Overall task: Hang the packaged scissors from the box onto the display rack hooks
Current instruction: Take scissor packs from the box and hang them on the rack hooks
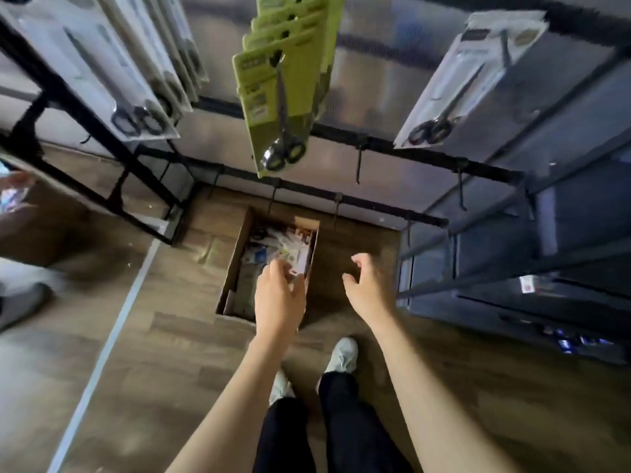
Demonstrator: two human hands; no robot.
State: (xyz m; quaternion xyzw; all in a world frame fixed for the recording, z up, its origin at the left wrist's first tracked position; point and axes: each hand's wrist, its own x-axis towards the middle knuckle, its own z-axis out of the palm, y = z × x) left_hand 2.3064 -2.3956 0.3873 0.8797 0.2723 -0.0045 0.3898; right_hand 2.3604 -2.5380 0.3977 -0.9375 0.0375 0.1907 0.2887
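Note:
An open cardboard box (239, 257) stands on the wooden floor below the rack, holding several packaged scissors (278, 245). My left hand (281, 291) reaches down over the box's near right corner, fingers loosely spread above the packages; whether it touches one I cannot tell. My right hand (367, 285) hovers to the right of the box over the floor, fingers relaxed and holding nothing. Green-carded scissors (278, 107) hang in a stack on a hook at top centre. White-carded scissors hang at top left (112, 73) and top right (467, 80).
Black rack bars (392, 148) cross behind the box with several bare hooks (358, 165) on them. A grey shelving unit (512, 233) stands to the right. My feet (341, 355) stand just behind the box. A white floor line (112, 336) runs along the left.

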